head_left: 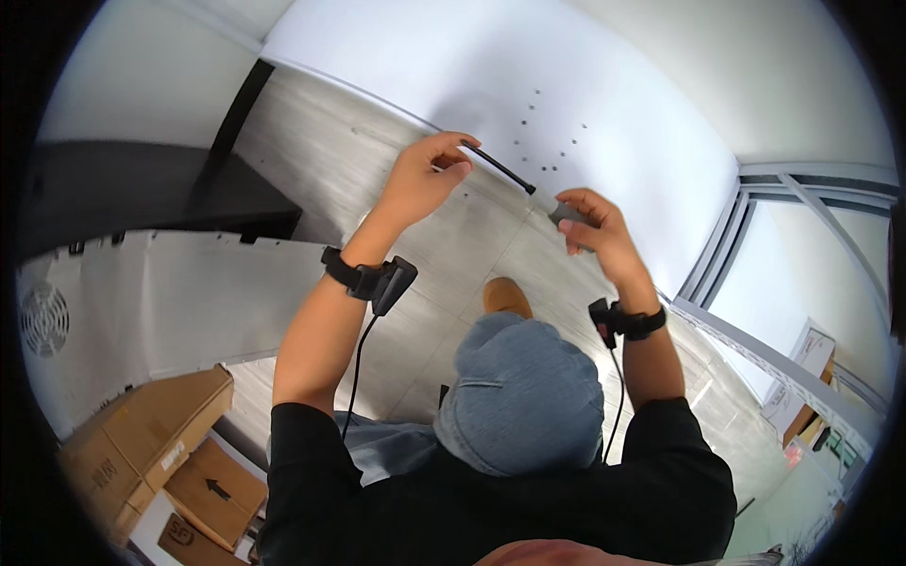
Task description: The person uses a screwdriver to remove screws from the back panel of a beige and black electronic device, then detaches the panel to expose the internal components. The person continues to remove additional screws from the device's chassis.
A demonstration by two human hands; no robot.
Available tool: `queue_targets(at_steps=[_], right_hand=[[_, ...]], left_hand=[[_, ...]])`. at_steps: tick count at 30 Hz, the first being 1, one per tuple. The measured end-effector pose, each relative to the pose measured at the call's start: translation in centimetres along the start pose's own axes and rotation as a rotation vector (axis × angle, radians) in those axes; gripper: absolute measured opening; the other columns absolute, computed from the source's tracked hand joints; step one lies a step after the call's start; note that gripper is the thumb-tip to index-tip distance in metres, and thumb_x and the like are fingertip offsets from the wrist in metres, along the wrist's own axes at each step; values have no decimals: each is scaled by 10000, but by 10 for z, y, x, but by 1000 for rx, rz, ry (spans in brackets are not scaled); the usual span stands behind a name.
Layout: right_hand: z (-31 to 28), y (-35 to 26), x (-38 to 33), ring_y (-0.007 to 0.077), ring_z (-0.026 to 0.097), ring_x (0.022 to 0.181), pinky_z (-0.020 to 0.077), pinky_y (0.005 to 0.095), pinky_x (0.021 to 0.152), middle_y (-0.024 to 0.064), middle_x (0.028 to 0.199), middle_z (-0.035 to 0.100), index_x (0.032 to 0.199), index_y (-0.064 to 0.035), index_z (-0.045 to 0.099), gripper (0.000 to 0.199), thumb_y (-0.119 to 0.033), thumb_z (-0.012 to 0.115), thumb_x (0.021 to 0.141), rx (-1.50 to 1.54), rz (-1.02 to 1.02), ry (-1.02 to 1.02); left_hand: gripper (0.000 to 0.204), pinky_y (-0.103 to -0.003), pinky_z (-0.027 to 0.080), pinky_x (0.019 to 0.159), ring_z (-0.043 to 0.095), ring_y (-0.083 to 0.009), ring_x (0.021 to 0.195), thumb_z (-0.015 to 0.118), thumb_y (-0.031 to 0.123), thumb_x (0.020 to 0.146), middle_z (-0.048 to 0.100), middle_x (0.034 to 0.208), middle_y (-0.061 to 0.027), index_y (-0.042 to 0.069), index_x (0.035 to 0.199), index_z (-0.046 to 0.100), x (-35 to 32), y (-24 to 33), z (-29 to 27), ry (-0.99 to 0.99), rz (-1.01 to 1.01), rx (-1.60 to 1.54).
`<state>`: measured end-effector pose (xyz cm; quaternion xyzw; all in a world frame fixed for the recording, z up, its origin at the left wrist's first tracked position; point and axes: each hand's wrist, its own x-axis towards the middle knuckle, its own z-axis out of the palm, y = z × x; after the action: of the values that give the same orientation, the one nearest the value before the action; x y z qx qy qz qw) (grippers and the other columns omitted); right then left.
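There is one view, from a fisheye camera worn on the person's head, facing steeply down the front of the body toward the floor [311, 141]. It sits close above the raised hands, with both forearms entering from the near edge and a bent knee [524, 396] directly below. Straight edges bow outward near the dark circular rim, and a white wall panel [528, 75] fills the far side.

Below you: grey plank floor [330, 160]. White flat panel [585, 113] with small holes lies on it. Cardboard boxes [160, 443] at lower left, beside white metal case [160, 292].
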<state>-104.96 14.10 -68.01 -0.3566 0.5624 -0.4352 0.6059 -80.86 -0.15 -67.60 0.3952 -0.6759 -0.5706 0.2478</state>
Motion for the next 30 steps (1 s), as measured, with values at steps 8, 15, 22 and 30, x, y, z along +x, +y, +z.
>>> queue_targets(at_steps=[8,15,22,30], right_hand=[[-57,75,-9,114,538,589,420,246,537,43,823,584,1106,-36,579,294,-55,625,817,307,101,250],[-77,92,-17,123,542,586,432,255,540,51,815,587,1095,-46,581,273,-87,622,828,413,110,334],[-76,95,-18,120,542,586,432,253,540,47,808,587,1084,-44,582,270,-92,624,822,408,117,318],[-63,73,-12,104,551,597,417,235,522,47,844,598,1109,-32,583,291,-82,620,825,285,101,215]], left_hand=[[238,-289,484,690,584,-178,766,678,50,783,624,820,-59,70,1018,649,81,-40,99,-4,35,438],[225,-357,472,741,561,-247,881,745,106,702,622,868,-38,95,915,672,86,-64,131,-1,167,809],[144,-358,462,744,551,-248,835,730,91,694,613,832,-26,115,830,687,87,-70,136,52,327,910],[69,-281,509,673,625,-185,792,639,119,869,659,925,-64,55,894,645,73,-66,105,235,-181,-137]])
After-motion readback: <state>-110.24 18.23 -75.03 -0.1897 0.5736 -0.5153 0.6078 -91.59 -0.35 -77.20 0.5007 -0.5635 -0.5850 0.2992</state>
